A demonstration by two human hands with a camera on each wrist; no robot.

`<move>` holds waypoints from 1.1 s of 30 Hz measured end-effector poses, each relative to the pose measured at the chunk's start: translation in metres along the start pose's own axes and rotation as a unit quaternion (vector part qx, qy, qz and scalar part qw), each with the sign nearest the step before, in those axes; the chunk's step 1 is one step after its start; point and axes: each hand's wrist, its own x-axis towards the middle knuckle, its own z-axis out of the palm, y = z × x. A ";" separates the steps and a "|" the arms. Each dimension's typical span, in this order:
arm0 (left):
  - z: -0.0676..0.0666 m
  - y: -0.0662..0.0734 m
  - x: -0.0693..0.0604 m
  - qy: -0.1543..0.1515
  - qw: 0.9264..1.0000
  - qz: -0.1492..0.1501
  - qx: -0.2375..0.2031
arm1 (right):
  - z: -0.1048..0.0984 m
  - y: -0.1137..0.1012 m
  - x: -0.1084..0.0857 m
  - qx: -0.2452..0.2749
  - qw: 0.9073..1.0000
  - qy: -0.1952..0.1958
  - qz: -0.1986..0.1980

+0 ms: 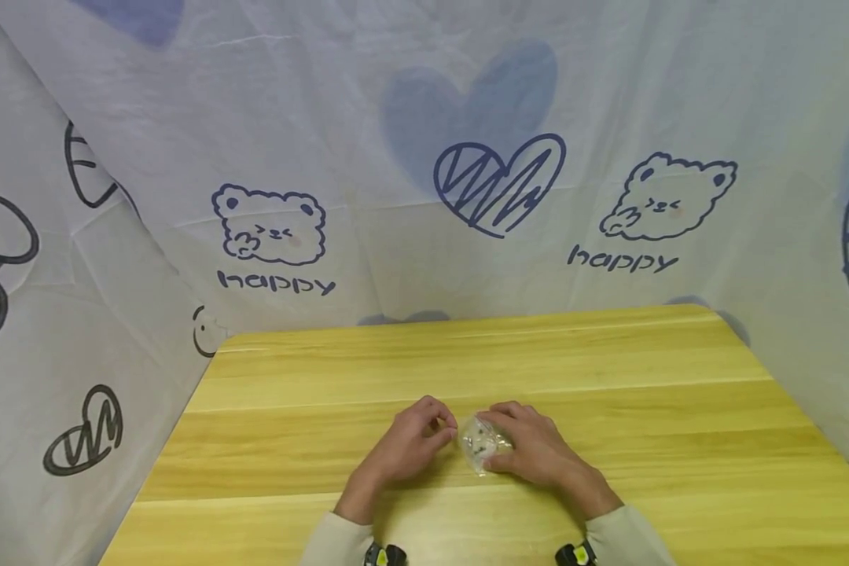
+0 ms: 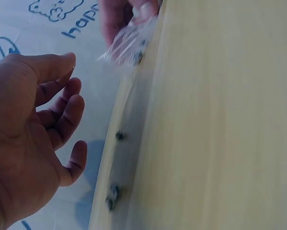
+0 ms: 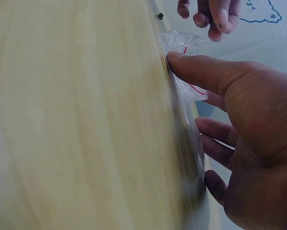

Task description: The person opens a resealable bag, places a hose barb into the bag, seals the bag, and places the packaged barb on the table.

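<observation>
A small clear zip bag [image 1: 479, 442] with a red seal line lies on the table, with small dark pieces showing at it. My right hand [image 1: 534, 444] holds it from the right, thumb on the near side and fingers on the far side. To its left, my left hand [image 1: 413, 440] is just off the bag, thumb and forefinger tips together. A tiny dark speck shows between those tips in both wrist views; its kind is too small to tell. Small dark metal pieces [image 2: 113, 194], apparently screws, lie on the table near the left hand.
The yellow wood-grain table [image 1: 311, 362] spreads around both hands. A white cloth [image 1: 368, 236] printed with hearts and bears hangs behind it and at both sides. In the right wrist view, one dark piece [image 3: 160, 16] lies beyond the bag.
</observation>
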 end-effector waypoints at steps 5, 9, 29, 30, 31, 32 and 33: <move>0.011 0.008 0.008 -0.007 1.000 0.002 0.021 | 0.001 0.001 0.000 -0.002 1.000 0.003 -0.011; 0.018 0.012 0.013 -0.004 0.999 0.015 0.037 | 0.001 0.002 0.000 -0.002 1.000 0.004 -0.018; -0.009 -0.007 0.000 0.049 0.997 -0.048 0.022 | 0.003 0.003 0.002 -0.011 1.000 0.007 -0.007; -0.011 -0.009 -0.001 0.051 0.997 -0.050 0.028 | 0.003 0.004 0.002 -0.010 1.000 0.007 -0.006; -0.012 -0.011 -0.002 0.053 0.997 -0.051 0.035 | 0.003 0.004 0.002 -0.009 1.000 0.007 -0.005; -0.013 -0.013 -0.004 0.052 0.996 -0.054 0.043 | 0.003 0.004 0.002 -0.008 1.000 0.007 -0.005; -0.014 -0.014 -0.005 0.048 0.996 -0.056 0.052 | 0.003 0.004 0.002 -0.007 1.000 0.007 -0.004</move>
